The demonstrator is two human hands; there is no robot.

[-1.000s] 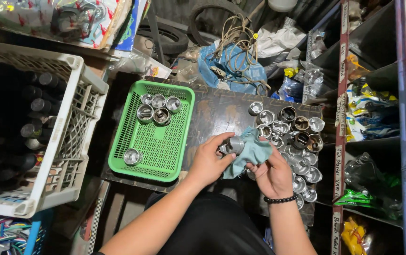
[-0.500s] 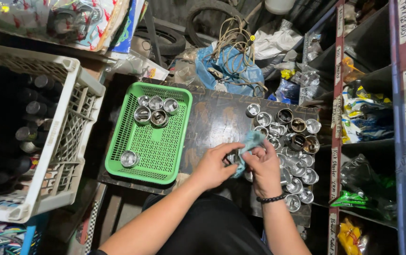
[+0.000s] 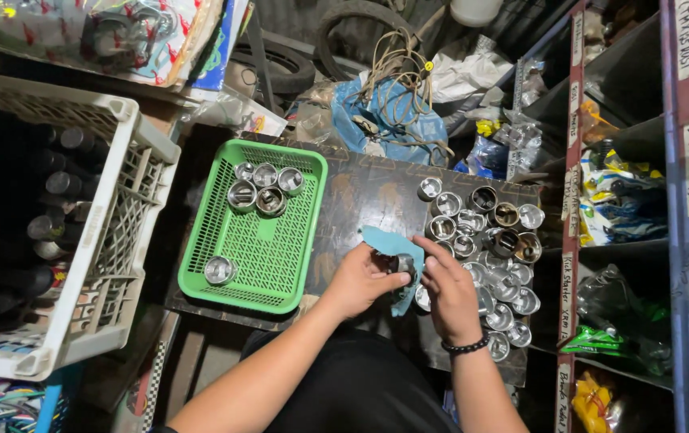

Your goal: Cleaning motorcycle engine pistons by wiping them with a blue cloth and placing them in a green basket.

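Head view: I look down on a dark tabletop (image 3: 360,192) in a crowded workshop, both bare forearms reaching up from the bottom of the frame. My left hand (image 3: 358,281) is closed around a small metal cup (image 3: 402,262), fingers wrapped on its side, with a blue cloth (image 3: 382,240) tucked behind and under it. My right hand (image 3: 450,285) is curled, its fingertips (image 3: 425,243) pressing on the cloth and the cup's rim from the right; a black bead bracelet (image 3: 465,347) sits at the wrist. The cup is held just above the tabletop, near its front edge, between the green basket (image 3: 258,244) on the left and the heap of cups (image 3: 485,240) on the right.

The basket lies flat on the tabletop's left half. Four shiny cups (image 3: 263,186) cluster at its far end, touching one another, and one more cup (image 3: 218,270) stands alone near its front left corner. The heap on the right spreads from the far edge down past my right wrist, the cups packed side by side, mouths mostly up.

Left of the tabletop stands a white crate (image 3: 124,240) filled with dark bottles. Beyond the far edge lie a blue bag (image 3: 393,120) with a coil of cord (image 3: 393,68) on it and a tyre (image 3: 360,24). Shelves (image 3: 681,160) of bagged parts run down the right side.
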